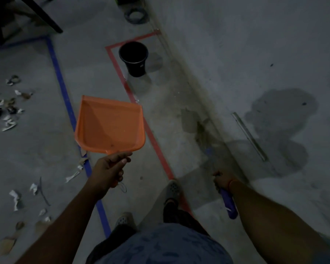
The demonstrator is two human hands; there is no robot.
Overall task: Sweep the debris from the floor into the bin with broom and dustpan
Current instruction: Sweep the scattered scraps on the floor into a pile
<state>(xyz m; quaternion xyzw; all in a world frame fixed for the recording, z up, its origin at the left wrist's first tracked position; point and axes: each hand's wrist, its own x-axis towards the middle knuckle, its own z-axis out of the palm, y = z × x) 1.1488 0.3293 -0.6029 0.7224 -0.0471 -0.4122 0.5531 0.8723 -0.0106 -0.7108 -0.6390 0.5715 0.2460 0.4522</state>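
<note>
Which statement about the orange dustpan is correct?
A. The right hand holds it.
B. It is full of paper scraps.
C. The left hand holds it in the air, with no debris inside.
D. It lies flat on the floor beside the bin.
C: the left hand grips the handle of the dustpan, raised above the floor, and its tray shows no debris.

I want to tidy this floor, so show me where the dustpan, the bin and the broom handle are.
dustpan (111, 124): head view, middle of the orange tray.
bin (136, 67): head view, black outer wall below the rim.
broom handle (229, 204): head view, purple grip end below the right hand (222, 181).
</note>
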